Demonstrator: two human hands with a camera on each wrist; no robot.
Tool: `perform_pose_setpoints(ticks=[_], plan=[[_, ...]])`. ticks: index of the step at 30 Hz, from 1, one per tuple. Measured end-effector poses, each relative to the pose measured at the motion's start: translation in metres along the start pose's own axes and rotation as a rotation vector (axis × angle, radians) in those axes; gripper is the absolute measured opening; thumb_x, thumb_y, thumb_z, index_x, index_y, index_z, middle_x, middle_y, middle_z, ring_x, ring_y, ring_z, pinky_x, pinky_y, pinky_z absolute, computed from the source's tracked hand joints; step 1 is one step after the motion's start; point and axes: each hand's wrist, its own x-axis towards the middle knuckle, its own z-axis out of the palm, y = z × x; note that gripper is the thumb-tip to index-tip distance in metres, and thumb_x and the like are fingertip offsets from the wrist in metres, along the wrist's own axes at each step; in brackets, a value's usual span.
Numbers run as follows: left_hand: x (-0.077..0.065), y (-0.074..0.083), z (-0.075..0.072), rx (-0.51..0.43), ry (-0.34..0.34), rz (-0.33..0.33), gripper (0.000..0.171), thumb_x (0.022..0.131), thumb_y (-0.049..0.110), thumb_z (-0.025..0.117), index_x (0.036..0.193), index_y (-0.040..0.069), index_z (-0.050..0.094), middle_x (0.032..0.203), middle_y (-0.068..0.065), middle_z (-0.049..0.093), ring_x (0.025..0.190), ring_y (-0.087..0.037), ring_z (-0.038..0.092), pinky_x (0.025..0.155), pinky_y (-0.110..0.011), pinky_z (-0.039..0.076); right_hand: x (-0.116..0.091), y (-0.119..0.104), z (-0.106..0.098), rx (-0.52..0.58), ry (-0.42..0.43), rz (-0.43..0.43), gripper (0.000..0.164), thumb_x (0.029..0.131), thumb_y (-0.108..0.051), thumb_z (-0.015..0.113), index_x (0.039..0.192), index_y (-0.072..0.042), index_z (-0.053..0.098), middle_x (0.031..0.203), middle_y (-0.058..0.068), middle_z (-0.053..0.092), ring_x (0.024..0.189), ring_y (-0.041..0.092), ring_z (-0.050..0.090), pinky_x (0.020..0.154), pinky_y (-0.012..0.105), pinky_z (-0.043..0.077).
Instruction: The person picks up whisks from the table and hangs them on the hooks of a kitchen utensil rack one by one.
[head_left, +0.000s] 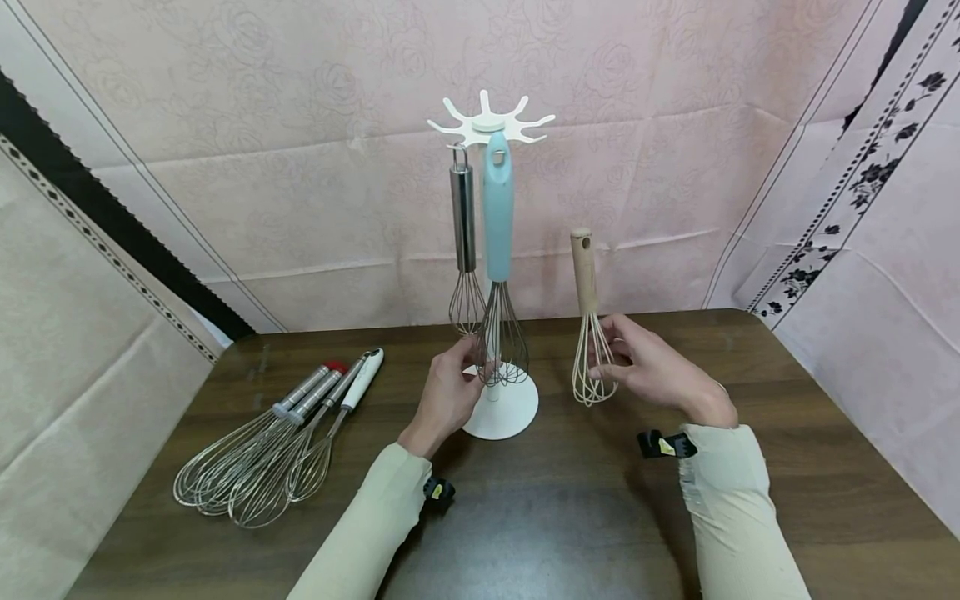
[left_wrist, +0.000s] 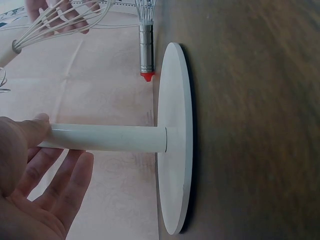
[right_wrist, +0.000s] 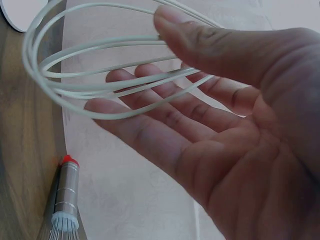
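My left hand holds the white pole of a whisk stand, thumb on one side and fingers on the other, above its round base. From the hooked top hang a whisk with a light blue handle and a smaller whisk with a steel handle. To the right of the stand, my right hand pinches a whisk with a wooden handle by its pale wires. That whisk is upright, handle on top, with a hole near the handle's end.
Several whisks lie together on the left of the brown wooden table, some with red-tipped steel handles, one with a white handle. A pale patterned cloth hangs behind the table's back edge.
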Motion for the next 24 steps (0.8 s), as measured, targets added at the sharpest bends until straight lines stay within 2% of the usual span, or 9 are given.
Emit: perform_pose_setpoints(ticks=[8,14,16,24], plan=[[0.000,-0.001,0.000,0.003,-0.004,0.005,0.019,0.098,0.015,0.070,0.117,0.012,0.065,0.108,-0.005,0.072,0.108,-0.024,0.071,0.083,-0.035,0.062,0.001,-0.007,0.002,-0.003,0.020,-0.045,0.043,0.091,0.000,0.073,0.126,0.002,0.048,0.120,0.017,0.064,0.125,0.039,0.063,0.095,0.034,0.055],[0.001,-0.001,0.000,0.003,-0.006,-0.001,0.020,0.098,0.015,0.070,0.117,0.012,0.065,0.107,-0.004,0.072,0.107,-0.023,0.071,0.083,-0.035,0.062,0.000,-0.010,0.001,-0.010,0.047,-0.064,0.047,0.091,-0.001,0.073,0.130,0.001,0.047,0.123,0.019,0.063,0.123,0.037,0.065,0.092,0.020,0.053],[0.001,-0.001,0.000,0.003,-0.008,-0.003,0.020,0.098,0.015,0.070,0.117,0.012,0.065,0.107,-0.004,0.072,0.107,-0.022,0.071,0.083,-0.035,0.062,-0.001,-0.012,0.000,0.005,0.045,-0.073,0.048,0.091,0.000,0.073,0.131,-0.001,0.046,0.125,0.020,0.063,0.124,0.036,0.064,0.091,0.018,0.053],[0.000,-0.001,0.001,-0.011,-0.004,-0.003,0.016,0.098,0.016,0.069,0.114,0.013,0.065,0.106,-0.002,0.072,0.106,-0.020,0.071,0.082,-0.033,0.062,-0.003,-0.019,-0.002,0.002,0.070,-0.084,0.050,0.092,-0.002,0.072,0.133,0.000,0.044,0.131,0.018,0.062,0.130,0.035,0.061,0.100,0.036,0.054]])
